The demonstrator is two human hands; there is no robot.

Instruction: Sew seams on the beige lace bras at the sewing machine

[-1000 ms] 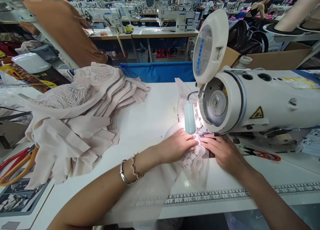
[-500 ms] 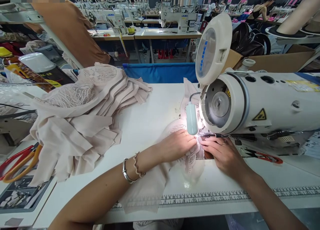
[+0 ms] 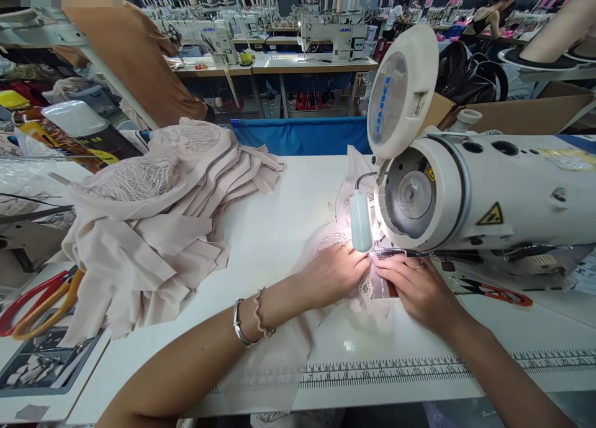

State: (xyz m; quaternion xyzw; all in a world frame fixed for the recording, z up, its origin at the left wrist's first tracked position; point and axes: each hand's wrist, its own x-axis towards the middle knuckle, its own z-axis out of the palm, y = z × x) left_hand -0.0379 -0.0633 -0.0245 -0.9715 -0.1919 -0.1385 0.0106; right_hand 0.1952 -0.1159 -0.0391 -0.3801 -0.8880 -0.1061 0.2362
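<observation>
Under the lit lamp (image 3: 361, 222) of a white sewing machine (image 3: 503, 192), pale pink lace fabric (image 3: 326, 236) lies on the white table. My left hand (image 3: 335, 271) is closed on the fabric just left of the needle area, fingers bent together. Right of it, my right hand (image 3: 416, 285) presses its fingertips on the fabric's edge, the fingers close together and a ring on one. The needle itself is hidden by the lamp and hands. A sheer part of the fabric hangs over the table's front edge beneath my left forearm.
A pile of pale garments (image 3: 153, 229) covers the left side, near red and orange scissors (image 3: 51, 300) and spray cans (image 3: 88, 130). Red-handled snips (image 3: 500, 293) lie right of my right hand. A printed ruler (image 3: 382, 371) runs along the front. A person in brown stands behind, left.
The lace strip and sheer fabric by my hands have shifted slightly. Both hands keep nearly the same place at the machine; the whole view has moved a little.
</observation>
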